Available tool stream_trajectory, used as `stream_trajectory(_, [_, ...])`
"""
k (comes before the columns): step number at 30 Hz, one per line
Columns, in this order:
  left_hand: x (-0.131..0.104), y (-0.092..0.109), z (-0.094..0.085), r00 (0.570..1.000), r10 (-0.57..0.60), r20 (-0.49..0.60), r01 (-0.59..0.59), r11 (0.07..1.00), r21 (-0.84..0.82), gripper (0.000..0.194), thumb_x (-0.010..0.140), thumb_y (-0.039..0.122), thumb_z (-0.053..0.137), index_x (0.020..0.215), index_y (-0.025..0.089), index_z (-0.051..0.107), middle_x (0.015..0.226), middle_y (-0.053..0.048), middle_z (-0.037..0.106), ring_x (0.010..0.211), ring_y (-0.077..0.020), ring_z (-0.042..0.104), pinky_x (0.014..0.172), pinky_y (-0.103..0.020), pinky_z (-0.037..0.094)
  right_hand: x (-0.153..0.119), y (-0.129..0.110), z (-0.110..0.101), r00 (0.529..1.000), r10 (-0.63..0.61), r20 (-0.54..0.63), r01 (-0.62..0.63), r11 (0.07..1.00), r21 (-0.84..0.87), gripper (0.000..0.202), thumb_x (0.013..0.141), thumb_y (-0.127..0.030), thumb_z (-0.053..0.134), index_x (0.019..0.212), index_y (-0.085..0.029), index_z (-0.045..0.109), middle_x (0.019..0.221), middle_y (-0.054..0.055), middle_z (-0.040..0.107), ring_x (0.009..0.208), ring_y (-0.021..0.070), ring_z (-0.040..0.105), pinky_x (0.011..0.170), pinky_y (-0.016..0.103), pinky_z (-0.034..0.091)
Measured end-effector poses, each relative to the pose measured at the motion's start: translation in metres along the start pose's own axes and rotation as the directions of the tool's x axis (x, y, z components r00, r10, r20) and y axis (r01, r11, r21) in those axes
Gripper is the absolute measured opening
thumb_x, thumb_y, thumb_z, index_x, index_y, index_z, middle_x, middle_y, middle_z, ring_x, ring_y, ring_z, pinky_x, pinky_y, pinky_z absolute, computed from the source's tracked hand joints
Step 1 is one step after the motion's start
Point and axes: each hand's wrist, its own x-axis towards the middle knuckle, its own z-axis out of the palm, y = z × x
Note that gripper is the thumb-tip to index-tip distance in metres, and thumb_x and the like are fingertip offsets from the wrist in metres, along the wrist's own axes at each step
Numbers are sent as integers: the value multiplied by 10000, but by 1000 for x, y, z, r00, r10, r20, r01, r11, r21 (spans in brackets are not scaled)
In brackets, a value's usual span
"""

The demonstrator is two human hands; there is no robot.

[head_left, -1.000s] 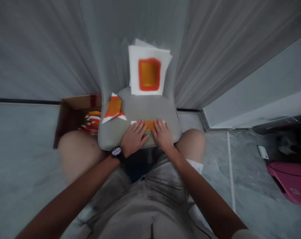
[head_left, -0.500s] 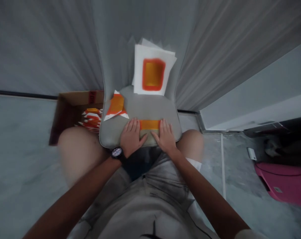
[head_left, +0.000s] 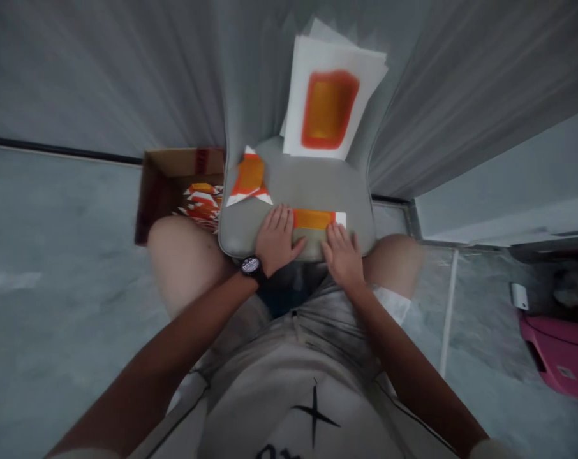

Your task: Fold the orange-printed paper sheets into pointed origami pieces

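A folded strip of paper (head_left: 312, 219), orange and yellow with a white end, lies flat across the front of the grey chair seat (head_left: 332, 185). My left hand (head_left: 275, 237) rests open over the strip's left end, hiding that part. On the other side, my right hand (head_left: 342, 255) lies open, its fingertips touching the lower edge near the white right end. Beyond the left hand sits a folded paper piece (head_left: 249, 177) with white points. Sheets of white paper (head_left: 296, 95), printed with an orange-and-yellow rectangle, lean against the chair's backrest.
Left of the chair stands a cardboard box (head_left: 174, 162) holding several folded paper pieces (head_left: 203, 201). A grey curtain (head_left: 102, 76) hangs behind the chair. On the floor at right lie a pink object (head_left: 561, 350) and a small white device (head_left: 519, 296).
The view has shifted, so the chair and papers appear farther right and higher. My right hand has slid down off the strip's right end, uncovering its white tip. The left hand stays on its end.
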Motion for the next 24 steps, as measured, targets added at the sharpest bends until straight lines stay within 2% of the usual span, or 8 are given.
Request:
stream_trajectory(4, [0, -1, -2, 1000, 1, 8, -1, 1000, 25, 837, 1022, 558, 464, 1617, -12, 321, 1697, -264, 298, 1600, -377, 269, 1312, -549, 210, -8, 13, 1, 993, 95, -69, -96, 995, -6, 597, 1129, -373, 225, 1550, -48, 495, 1602, 219, 493, 1540, 339, 409, 1266, 640, 215])
stream_trajectory(10, [-1, 0, -10, 998, 41, -46, -38, 997, 66, 802, 1029, 495, 492, 1658, 53, 265, 1717, -217, 274, 1625, -385, 179, 1314, -625, 177, -2, 5, 9, 988, 128, -82, -122, 990, 71, 545, 1105, -273, 281, 1547, -39, 496, 1586, 244, 503, 1545, 348, 396, 1246, 657, 270])
stream_trajectory(12, [0, 12, -8, 992, 118, -45, -115, 991, 67, 720, 1053, 418, 461, 1669, 100, 267, 1714, -178, 307, 1629, -353, 178, 1323, -614, 168, 0, 3, 8, 986, 140, -96, -132, 988, 79, 533, 1101, -255, 297, 1555, -60, 494, 1588, 222, 510, 1545, 342, 398, 1260, 644, 254])
stream_trajectory(15, [5, 42, 1, 959, 277, 64, -279, 960, 24, 651, 1071, 383, 426, 1652, 108, 319, 1693, -159, 368, 1616, -310, 246, 1331, -551, 215, 0, 3, 5, 985, 154, -76, -148, 986, 82, 531, 1092, -232, 310, 1565, -66, 485, 1606, 198, 496, 1562, 339, 371, 1283, 622, 227])
stream_trajectory(17, [10, 63, 8, 941, 314, 123, -318, 948, 8, 630, 1079, 389, 408, 1635, 97, 355, 1677, -156, 402, 1603, -298, 290, 1331, -522, 236, -2, 4, 1, 989, 140, -43, -136, 987, 87, 538, 1081, -217, 329, 1578, -66, 467, 1627, 197, 464, 1582, 337, 334, 1293, 615, 211])
stream_trajectory(19, [11, 74, 13, 944, 294, 148, -299, 954, 16, 622, 1086, 403, 392, 1629, 101, 373, 1664, -152, 425, 1592, -295, 318, 1329, -513, 246, -2, 5, -2, 991, 132, -15, -130, 987, 99, 542, 1077, -214, 343, 1589, -74, 454, 1643, 195, 436, 1592, 330, 315, 1298, 613, 205])
stream_trajectory(21, [9, 70, 11, 957, 248, 150, -256, 966, 38, 629, 1090, 423, 381, 1636, 111, 364, 1658, -157, 432, 1583, -301, 338, 1322, -523, 260, -1, 6, -2, 988, 153, -4, -152, 983, 107, 538, 1085, -226, 341, 1592, -82, 453, 1648, 188, 430, 1590, 318, 324, 1302, 606, 206])
stream_trajectory(24, [-4, 44, -1, 982, 148, 120, -159, 984, 85, 638, 1095, 419, 365, 1657, 121, 316, 1647, -178, 442, 1565, -322, 372, 1299, -567, 288, 0, 6, 0, 983, 184, -25, -179, 977, 117, 533, 1097, -241, 331, 1594, -85, 447, 1636, 185, 453, 1577, 309, 353, 1300, 609, 218])
